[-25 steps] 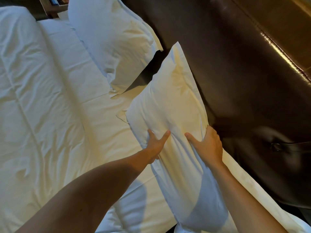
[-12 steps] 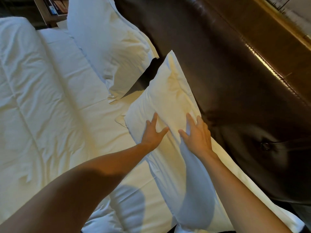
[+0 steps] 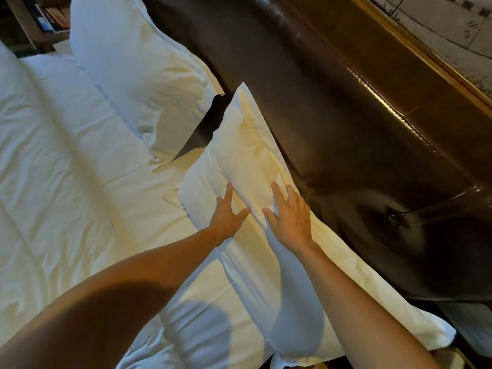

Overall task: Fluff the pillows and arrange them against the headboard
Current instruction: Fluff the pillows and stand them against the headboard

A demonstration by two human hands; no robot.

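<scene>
A white pillow (image 3: 239, 145) leans with its long edge against the dark brown leather headboard (image 3: 346, 107), on the near side of the bed. My left hand (image 3: 227, 211) lies flat on its front face, fingers spread. My right hand (image 3: 290, 214) rests flat beside it, closer to the headboard, fingers apart. Neither hand grips the fabric. A second white pillow (image 3: 138, 75) stands farther along the headboard, a dark gap between the two.
A rumpled white duvet (image 3: 58, 169) covers the bed to the left. A wooden shelf with books (image 3: 45, 17) stands beyond the far pillow. A tufted button (image 3: 391, 218) is set in the headboard. A wooden rail (image 3: 426, 57) tops the headboard.
Both hands let go of their pinch on the pillow and slid up its face, now lying flat with fingers spread. The pillow settled lower against the headboard.
</scene>
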